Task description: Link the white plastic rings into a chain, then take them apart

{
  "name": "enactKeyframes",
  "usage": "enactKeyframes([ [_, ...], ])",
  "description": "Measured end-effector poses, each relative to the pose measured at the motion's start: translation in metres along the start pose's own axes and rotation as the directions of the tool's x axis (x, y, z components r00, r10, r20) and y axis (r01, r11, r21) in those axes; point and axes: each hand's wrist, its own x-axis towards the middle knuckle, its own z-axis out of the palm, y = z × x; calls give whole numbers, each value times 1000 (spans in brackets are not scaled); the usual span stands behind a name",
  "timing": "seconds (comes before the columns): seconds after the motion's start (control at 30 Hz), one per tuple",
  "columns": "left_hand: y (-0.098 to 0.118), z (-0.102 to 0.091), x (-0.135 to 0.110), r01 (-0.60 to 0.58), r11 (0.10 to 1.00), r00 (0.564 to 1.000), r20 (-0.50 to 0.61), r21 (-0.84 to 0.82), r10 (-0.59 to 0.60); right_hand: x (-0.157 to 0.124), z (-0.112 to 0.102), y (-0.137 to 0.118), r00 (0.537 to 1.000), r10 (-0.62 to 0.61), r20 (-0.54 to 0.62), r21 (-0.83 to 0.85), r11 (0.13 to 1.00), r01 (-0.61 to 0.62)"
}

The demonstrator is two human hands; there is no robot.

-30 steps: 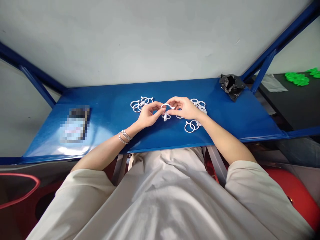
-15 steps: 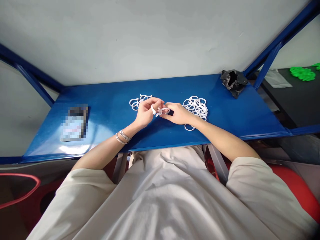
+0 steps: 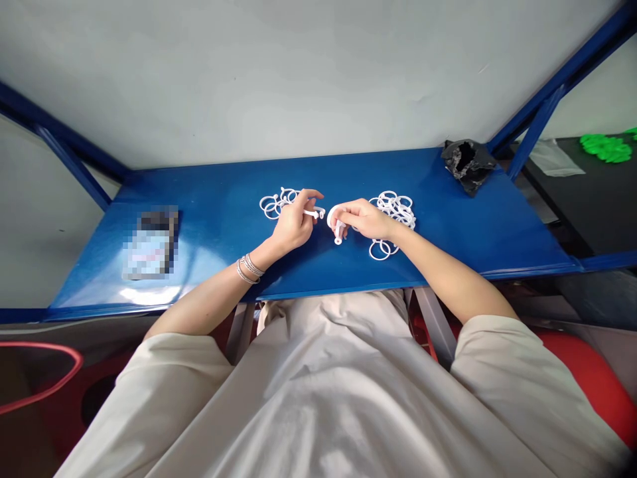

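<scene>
My left hand [image 3: 294, 226] pinches a small white plastic piece [image 3: 314, 213] between thumb and fingers, just right of a small heap of white rings [image 3: 275, 202] on the blue table [image 3: 213, 219]. A short gap away, my right hand [image 3: 365, 219] is closed on another white ring piece [image 3: 338, 226] whose stem points down toward the table. Behind and to the right of that hand lies a larger pile of white rings [image 3: 395, 209], and two loose rings [image 3: 382, 249] rest beside my right wrist.
A blurred flat object [image 3: 149, 244] lies at the table's left. A crumpled black bag [image 3: 466, 164] sits at the back right corner. Blue frame struts [image 3: 542, 113] rise on both sides. Green parts [image 3: 607, 147] lie on a dark bench to the right.
My hands, which were together on one white ring assembly, have drawn apart; each now holds its own white piece. The left hand moved toward the left heap.
</scene>
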Motion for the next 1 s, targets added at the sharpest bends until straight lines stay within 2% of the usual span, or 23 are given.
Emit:
enactKeyframes([
  [0.23, -25, -18, 15, 52, 996, 975, -220, 78, -33, 1, -3, 6, 986, -7, -168, -127, 992, -15],
  [0.37, -41, -23, 18, 6, 985, 956, -290, 172, 45, 2, -4, 10, 980, -9, -198, -160, 987, -24],
  [0.47, -44, -22, 18, 1, 951, 949, -299, 309, 96, 3, -5, 10, 980, -5, -199, -168, 985, -29],
  [0.57, -35, -21, 15, 40, 903, 947, -306, 427, 102, 2, -5, 7, 980, 3, -200, -173, 984, -39],
  [0.63, -25, -20, 13, 118, 842, 957, -286, 526, 45, 2, -4, 6, 979, 10, -201, -170, 984, -45],
  [0.73, -10, -18, 11, 233, 704, 967, -234, 671, -97, 2, -3, 4, 979, 11, -204, -172, 984, -46],
  [0.83, -2, -16, 10, 247, 651, 968, -210, 718, -136, 1, -3, 5, 980, 11, -197, -183, 982, -47],
  [1.0, -3, -19, 11, 234, 603, 972, -184, 762, -145, 0, -5, 6, 981, 7, -195, -248, 967, -57],
])
